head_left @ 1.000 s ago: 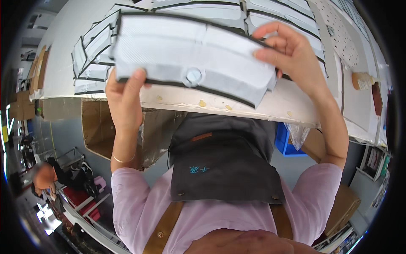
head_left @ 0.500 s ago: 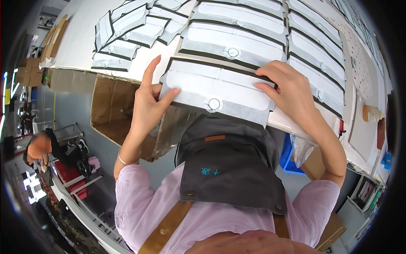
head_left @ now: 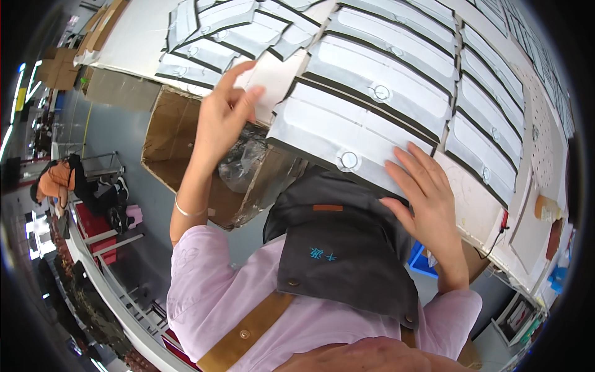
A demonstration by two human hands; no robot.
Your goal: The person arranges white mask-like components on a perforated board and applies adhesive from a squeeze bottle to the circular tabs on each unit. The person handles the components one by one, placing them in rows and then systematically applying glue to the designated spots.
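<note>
A white and grey flat piece (head_left: 356, 130) with black edging and a drawn circle lies at the table's near edge, lowest in a column of similar pieces. On its right end rest the stretched fingers of my right hand (head_left: 427, 201), with the thumb near its lower black edge. My left hand (head_left: 226, 111) is open and apart from the piece, to its left, thumb and forefinger spread over the table edge. Just beyond lies another such piece (head_left: 384, 71), its far edging showing above the near one.
A loose heap of similar pieces (head_left: 217, 31) lies at the far left of the table (head_left: 133, 37); another column (head_left: 480, 146) runs along the right. Below the edge stands an open cardboard box (head_left: 170, 136) with clear plastic inside. A person (head_left: 59, 180) sits at far left.
The near piece, earlier between both hands, now lies flat in the column. My left hand has let go and moved left; my right hand has opened and slid nearer along the right end.
</note>
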